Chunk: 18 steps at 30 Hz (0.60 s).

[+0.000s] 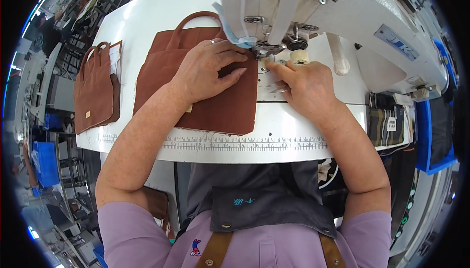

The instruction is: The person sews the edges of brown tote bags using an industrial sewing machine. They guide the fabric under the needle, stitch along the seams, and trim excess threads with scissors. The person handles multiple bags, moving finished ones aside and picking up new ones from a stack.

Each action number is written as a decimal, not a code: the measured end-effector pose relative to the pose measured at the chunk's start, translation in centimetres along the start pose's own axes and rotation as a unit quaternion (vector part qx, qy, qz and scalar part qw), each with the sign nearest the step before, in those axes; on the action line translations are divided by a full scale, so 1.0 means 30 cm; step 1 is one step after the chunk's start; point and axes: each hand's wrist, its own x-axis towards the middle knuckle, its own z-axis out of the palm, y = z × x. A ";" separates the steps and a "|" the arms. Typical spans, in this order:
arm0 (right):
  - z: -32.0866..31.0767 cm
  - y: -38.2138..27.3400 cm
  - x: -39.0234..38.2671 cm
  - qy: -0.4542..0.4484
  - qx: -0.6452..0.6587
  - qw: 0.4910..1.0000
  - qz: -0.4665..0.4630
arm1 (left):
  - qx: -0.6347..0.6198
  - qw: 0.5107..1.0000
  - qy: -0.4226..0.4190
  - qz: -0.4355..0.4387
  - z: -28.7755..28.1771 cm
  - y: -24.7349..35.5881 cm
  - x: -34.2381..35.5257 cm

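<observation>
My left hand [210, 67], a ring on one finger, lies on a reddish-brown fabric bag [220, 111] with a looped handle. Its fingers are stretched out and apart, the tips close to the presser foot [264, 50] of a white sewing machine [387, 47]. The bag's right edge runs by the foot. My right hand [311, 84] is curled just right of the foot, its index finger pointing at the needle area. Two slim metal blades, like those of thread snips [279, 88], stick out from under its fingers; the rest is hidden in the palm.
Another brown bag [95, 92] lies at the table's left. A printed ruler [240, 143] runs along the front edge of the white table [293, 126]. Right of the machine are striped fabric [384, 126] and a blue bin [431, 140]. A light blue strip [227, 23] hangs by the machine head.
</observation>
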 end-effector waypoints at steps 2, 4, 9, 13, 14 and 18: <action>-0.010 0.004 0.001 -0.001 -0.001 1.000 0.018 | 0.004 1.000 0.004 -0.002 -0.002 -0.008 -0.005; -0.006 0.014 0.001 -0.014 0.028 0.999 0.013 | 0.005 1.000 0.004 -0.006 0.004 -0.009 -0.012; -0.003 0.026 -0.001 -0.022 0.075 0.997 0.001 | 0.013 1.000 0.011 -0.021 0.007 0.013 -0.011; -0.012 0.019 0.002 -0.022 0.075 0.997 0.015 | 0.015 0.999 0.019 -0.039 0.016 0.015 -0.008; -0.015 0.020 0.002 -0.022 0.072 0.997 0.015 | 0.016 0.999 0.021 -0.042 0.019 0.015 -0.006; -0.020 0.026 0.004 -0.001 0.088 0.996 0.007 | 0.037 0.998 0.043 -0.022 0.021 0.010 -0.004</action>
